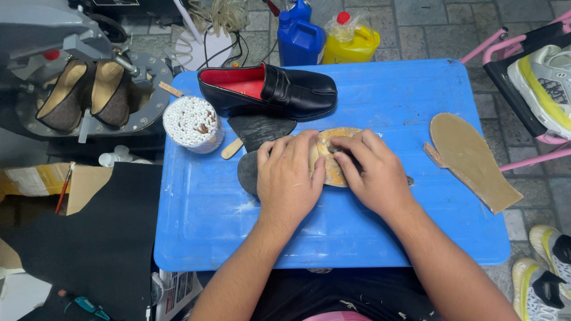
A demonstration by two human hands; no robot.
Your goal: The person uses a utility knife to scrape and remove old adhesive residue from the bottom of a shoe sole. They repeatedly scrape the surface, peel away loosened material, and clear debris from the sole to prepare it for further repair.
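Hands pressing shoe sole [330, 156] flat on blue counter [380, 232]: my left hand [288, 178] lies spread, my right hand [372, 172] pinches perhaps a small tool. Black loafer [267, 89] waits unsoled; tan insole [470, 157] lies apart.

Both forearms are bare, no sleeves, rings or watch showing; below them a black garment [357, 294] with pale flecks covers the lap.

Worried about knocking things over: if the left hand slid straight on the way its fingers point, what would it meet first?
Probably the black loafer: the left hand points up-table across the worn sole, with the dark sole piece slightly left of that line.
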